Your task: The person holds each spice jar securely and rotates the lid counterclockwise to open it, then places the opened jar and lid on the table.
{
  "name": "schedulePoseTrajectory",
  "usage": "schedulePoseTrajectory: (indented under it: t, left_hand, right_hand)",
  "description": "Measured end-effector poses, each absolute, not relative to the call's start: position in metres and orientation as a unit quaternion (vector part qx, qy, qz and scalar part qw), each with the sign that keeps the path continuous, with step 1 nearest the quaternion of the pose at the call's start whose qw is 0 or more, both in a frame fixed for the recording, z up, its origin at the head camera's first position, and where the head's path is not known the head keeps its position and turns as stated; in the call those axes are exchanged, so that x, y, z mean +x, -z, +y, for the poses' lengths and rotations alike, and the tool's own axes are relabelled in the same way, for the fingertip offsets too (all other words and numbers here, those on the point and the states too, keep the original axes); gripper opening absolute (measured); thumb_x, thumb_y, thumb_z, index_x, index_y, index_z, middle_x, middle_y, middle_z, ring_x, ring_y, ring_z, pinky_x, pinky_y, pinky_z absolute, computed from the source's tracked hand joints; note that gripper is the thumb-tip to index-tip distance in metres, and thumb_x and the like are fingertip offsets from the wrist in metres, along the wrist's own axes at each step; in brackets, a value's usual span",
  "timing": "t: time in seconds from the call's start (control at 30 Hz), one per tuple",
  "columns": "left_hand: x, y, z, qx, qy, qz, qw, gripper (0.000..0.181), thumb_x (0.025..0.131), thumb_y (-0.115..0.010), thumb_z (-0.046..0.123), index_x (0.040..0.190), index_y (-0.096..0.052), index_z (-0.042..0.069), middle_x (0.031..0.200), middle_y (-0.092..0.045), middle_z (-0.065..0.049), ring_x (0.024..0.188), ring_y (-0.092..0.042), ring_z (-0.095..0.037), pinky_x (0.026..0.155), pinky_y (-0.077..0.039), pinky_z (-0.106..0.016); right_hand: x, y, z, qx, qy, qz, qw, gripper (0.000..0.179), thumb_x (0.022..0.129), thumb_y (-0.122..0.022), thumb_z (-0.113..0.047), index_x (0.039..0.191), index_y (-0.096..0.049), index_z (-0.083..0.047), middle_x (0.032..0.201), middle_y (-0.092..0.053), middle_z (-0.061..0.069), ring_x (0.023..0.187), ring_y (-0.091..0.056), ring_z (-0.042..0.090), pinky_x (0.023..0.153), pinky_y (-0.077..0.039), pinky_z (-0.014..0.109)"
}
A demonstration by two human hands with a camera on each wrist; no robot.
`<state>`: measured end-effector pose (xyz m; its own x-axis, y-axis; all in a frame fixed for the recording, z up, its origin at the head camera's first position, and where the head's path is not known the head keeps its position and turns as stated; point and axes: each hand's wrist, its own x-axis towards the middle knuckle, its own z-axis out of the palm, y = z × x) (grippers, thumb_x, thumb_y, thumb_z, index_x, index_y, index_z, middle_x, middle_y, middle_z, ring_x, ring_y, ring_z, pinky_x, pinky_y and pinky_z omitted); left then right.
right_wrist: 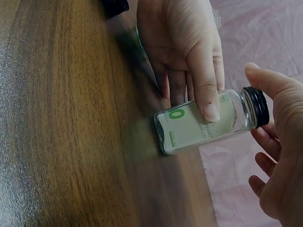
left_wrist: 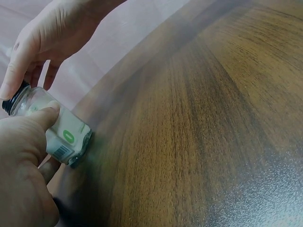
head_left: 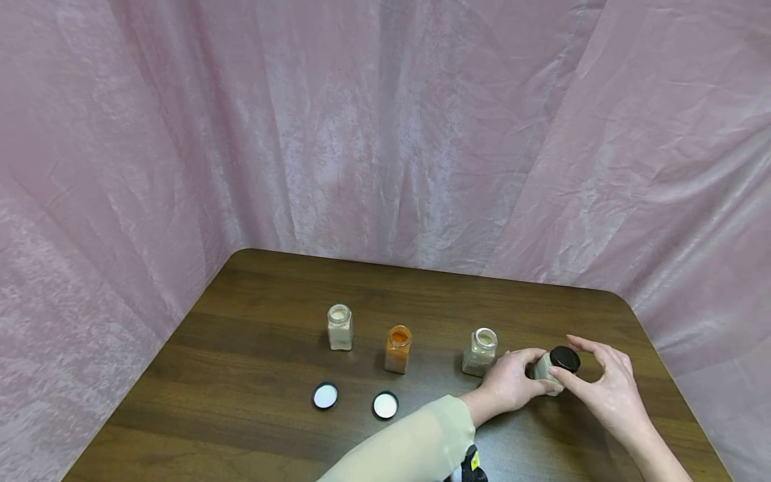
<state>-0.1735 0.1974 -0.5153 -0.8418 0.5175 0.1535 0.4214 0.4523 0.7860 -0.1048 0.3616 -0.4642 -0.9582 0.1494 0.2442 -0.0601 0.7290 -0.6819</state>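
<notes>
My left hand (head_left: 510, 383) grips a square glass spice jar (right_wrist: 201, 124) of pale powder, its thumb across the green-printed label. The jar stands with its base at the tabletop, near the right side of the table. A black lid (head_left: 564, 359) sits on its mouth. Around that lid my right hand (head_left: 611, 388) is spread, the thumb at the near edge and the other fingers loosely bent on the far side. In the right wrist view a gap shows between the lid and the upper fingertip (right_wrist: 252, 66).
Left of the hands stand three uncapped jars: one of pale powder (head_left: 480, 353) beside my left hand, an orange one (head_left: 397, 349), and another pale one (head_left: 340, 328). Two upturned lids (head_left: 325, 395) lie in front of them. Pink cloth (head_left: 385, 134) hangs behind the wooden table (head_left: 241, 375).
</notes>
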Motion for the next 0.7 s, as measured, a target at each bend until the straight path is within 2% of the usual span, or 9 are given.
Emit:
schedulePoseTrajectory:
  t: [0.23, 0.53, 0.7]
  left_hand:
    - [-0.1736, 0.516, 0.1966, 0.285, -0.447, 0.846, 0.05, 0.044, 0.083, -0.085, 0.043, 0.124, -0.07, 0.031, 0.108, -0.068, 0.026, 0.095, -0.059, 0.011, 0.11, -0.036, -0.025]
    - [-0.1737, 0.5171, 0.1969, 0.282, -0.45, 0.846, 0.051, 0.044, 0.083, -0.085, 0.043, 0.123, -0.07, 0.033, 0.106, -0.068, 0.027, 0.094, -0.059, 0.011, 0.107, -0.037, -0.023]
    - [-0.173, 0.5159, 0.1979, 0.27, -0.447, 0.851, 0.053, 0.046, 0.082, -0.086, 0.044, 0.124, -0.07, 0.034, 0.108, -0.069, 0.025, 0.098, -0.058, 0.008, 0.097, -0.041, -0.02]
  right_hand:
    - [-0.105, 0.4643, 0.3593, -0.043, -0.365, -0.918, 0.147, 0.069, 0.083, -0.088, -0.035, 0.135, -0.059, -0.002, 0.134, -0.053, 0.02, 0.131, -0.028, 0.043, 0.096, -0.024, 0.064]
    - [-0.1063, 0.4659, 0.3583, -0.064, -0.34, -0.927, 0.143, 0.065, 0.083, -0.086, -0.041, 0.128, -0.06, -0.001, 0.125, -0.056, 0.019, 0.126, -0.032, 0.042, 0.089, -0.027, 0.054]
    - [-0.1061, 0.4664, 0.3592, -0.076, -0.34, -0.929, 0.128, 0.066, 0.085, -0.084, -0.046, 0.129, -0.06, -0.003, 0.125, -0.056, 0.019, 0.125, -0.032, 0.042, 0.089, -0.028, 0.055]
